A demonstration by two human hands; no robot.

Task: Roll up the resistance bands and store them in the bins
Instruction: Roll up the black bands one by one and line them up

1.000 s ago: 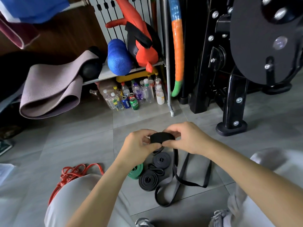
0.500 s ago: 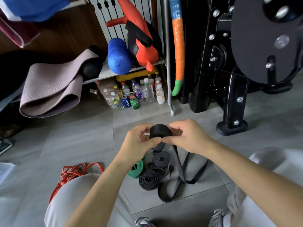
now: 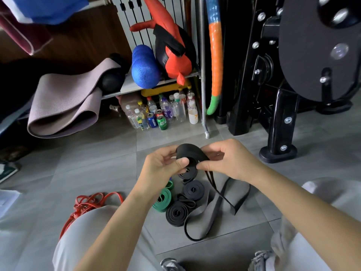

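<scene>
Change: black band coil tipped since the earlier frame, spiral face now turned toward the camera rather than edge-on; both hands in much the same spot, above the floor.
Left hand: curled round the coil's left side, thumb pressed flat on the spiral face.
Right hand: thumb and forefinger pinching the strap where it leaves the coil, other fingers curled behind the top edge.
Band in hand: held in the air between the two hands, partly rolled.
Loose tail: hanging from the right-hand pinch, then lying in long flat loops on the grey floor tiles.
Below the hands: three rolled black bands on the tiles, close together, the farthest partly hidden by the hands; rolled green band just beside them on the left, a smaller green roll behind it.
Further left: red bands, unrolled, in a tangled heap, partly hidden by a knee in pale trousers.
Back, low: bottles and cans standing under a metal shelf.
Back, on shelf: blue foam roller, red and black padded bag.
Back left: folded mauve mat drooping off the shelf edge.
Right: black gym machine, foot on the tiles.
</scene>
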